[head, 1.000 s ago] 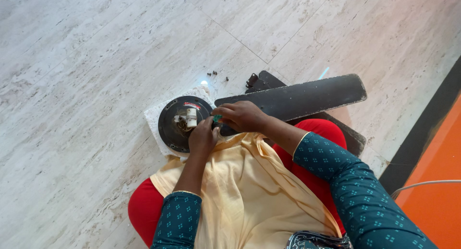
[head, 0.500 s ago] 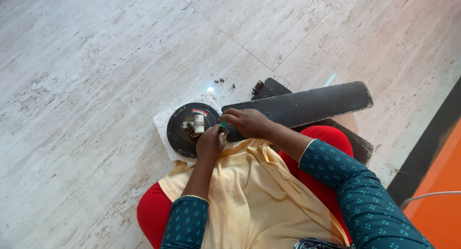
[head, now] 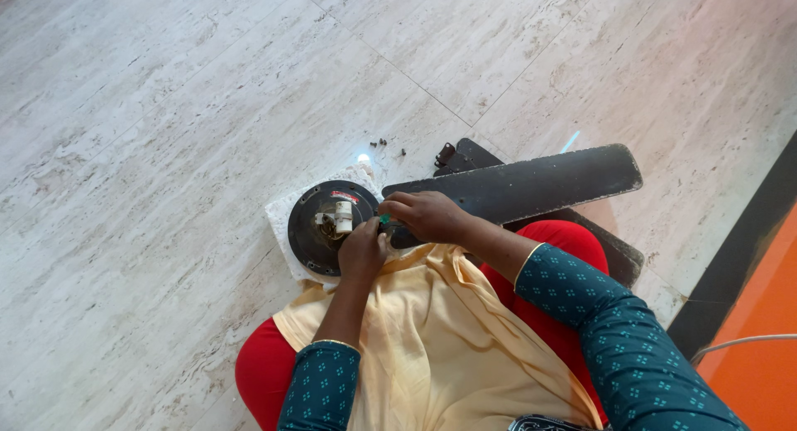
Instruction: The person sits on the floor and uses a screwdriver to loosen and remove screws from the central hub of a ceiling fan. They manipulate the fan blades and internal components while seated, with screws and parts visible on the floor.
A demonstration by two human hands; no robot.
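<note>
Person sits on the pale marble floor [head: 149,149], legs in red, yellow cloth over the lap, teal dotted sleeves. Round black fan motor housing [head: 320,232] lies flat at centre frame, slightly left, on a white cloth [head: 280,219] spread on the floor; a small white cylinder part [head: 343,217] and some wiring sit at its hub. Left hand [head: 361,250] rests on the lower right edge of the housing, fingers curled down against it; cannot tell if it grips anything. Right hand [head: 427,215] is just right of the housing, fingers pinched narrow around a small green-handled tool [head: 387,221], its tip pointing toward the housing rim. The two hands are almost touching. Long dark fan blade [head: 531,184] stretches from under the right hand to the right of frame, lying on top of other dark blades [head: 618,252] stacked beneath it, one with a metal bracket [head: 446,154] at its upper end. A few small dark screws [head: 383,144] lie loose on the floor just above the housing, near a bright glint of light. Orange surface [head: 755,373] with a dark border fills the lower right corner, thin white cable [head: 739,343] crossing it.
</note>
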